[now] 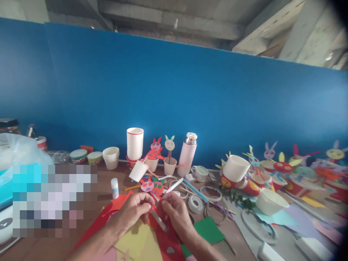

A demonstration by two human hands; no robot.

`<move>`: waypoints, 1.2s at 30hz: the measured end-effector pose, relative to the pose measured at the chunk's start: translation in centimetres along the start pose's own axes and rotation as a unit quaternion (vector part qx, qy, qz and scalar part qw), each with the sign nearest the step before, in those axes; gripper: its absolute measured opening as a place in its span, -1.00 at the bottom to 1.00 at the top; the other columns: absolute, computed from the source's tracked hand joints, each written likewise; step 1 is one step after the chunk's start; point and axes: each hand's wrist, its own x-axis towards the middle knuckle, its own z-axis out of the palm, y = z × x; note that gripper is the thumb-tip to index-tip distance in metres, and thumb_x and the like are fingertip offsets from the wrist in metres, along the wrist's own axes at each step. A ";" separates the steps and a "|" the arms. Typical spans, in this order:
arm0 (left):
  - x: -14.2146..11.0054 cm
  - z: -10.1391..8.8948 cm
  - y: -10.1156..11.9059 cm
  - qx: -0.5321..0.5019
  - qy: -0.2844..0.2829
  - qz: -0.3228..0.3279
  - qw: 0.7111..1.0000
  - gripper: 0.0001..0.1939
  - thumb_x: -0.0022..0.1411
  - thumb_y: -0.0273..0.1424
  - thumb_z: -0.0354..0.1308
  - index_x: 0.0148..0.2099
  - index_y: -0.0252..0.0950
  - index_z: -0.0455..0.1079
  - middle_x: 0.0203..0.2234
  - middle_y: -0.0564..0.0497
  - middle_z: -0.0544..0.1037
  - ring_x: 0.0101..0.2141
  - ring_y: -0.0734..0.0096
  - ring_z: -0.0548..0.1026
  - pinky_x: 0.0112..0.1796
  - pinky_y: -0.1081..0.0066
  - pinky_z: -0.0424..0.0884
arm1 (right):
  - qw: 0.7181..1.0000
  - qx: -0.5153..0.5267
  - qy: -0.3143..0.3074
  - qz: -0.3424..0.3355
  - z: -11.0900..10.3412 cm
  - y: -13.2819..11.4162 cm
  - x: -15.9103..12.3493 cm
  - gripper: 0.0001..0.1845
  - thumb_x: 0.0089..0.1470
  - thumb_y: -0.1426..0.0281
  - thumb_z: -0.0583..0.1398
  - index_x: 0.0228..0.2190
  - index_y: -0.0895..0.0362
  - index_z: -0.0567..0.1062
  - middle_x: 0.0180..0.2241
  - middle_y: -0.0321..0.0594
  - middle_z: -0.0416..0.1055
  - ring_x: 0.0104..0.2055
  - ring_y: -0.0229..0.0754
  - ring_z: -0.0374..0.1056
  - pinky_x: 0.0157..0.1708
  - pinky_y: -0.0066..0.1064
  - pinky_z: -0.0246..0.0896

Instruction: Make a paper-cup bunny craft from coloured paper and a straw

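Glue stick (115,188) upright at the left on the brown surface (98,188), and next comes the left hand (137,206), thumb and finger drawn close over yellow paper (136,237); whatever that grip pinches, I can't tell. Dead centre, a slim white stick (159,220) slants between the hands, above red paper (169,244). Then the right hand (176,212), fingertips bunched, its hold hidden too! Looks like close two-handed fingertip work; the next move seems to call for steadiness. Tape roll (195,203) and green paper (208,231) sit further right.

Tall blue partition (174,90) behind a brown table (104,181), grey concrete beams (130,12) overhead
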 end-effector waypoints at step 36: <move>-2.7 0.4 -1.6 -0.095 0.013 -0.087 0.992 -0.72 -0.07 -0.24 0.20 -0.35 -0.36 0.36 -0.67 0.15 0.32 -0.70 0.69 0.19 -0.65 0.61 0.03 | 0.999 -0.011 -0.044 -0.007 2.1 1.2 -2.0 -0.97 -0.08 0.47 0.11 -0.48 0.17 0.31 -0.68 -0.40 0.27 -0.64 -0.37 0.18 -0.62 -0.58 0.03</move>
